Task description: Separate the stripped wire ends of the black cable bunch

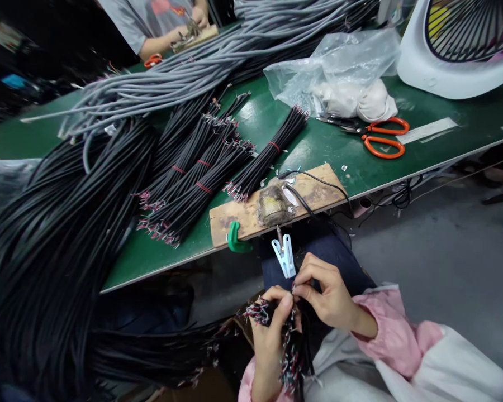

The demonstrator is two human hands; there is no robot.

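Observation:
My left hand [272,329] is closed round a bundle of black cables [291,357] with stripped coloured wire ends, held in my lap below the table edge. My right hand [327,296] pinches at the wire tips at the top of that bundle, fingers pressed together. Just above both hands a white clip [285,257] hangs from a wooden board [243,215] that lies on the green table's [444,145] front edge. A soldering iron tip with a lump of residue [272,206] sits on the board.
Tied black cable bundles [201,173] and a large heap of black cables [58,234] fill the table's left side; grey cables [201,72] lie behind. Orange scissors [381,137], a plastic bag [343,72] and a white fan [456,50] are at right. Another person [159,28] works at the far side.

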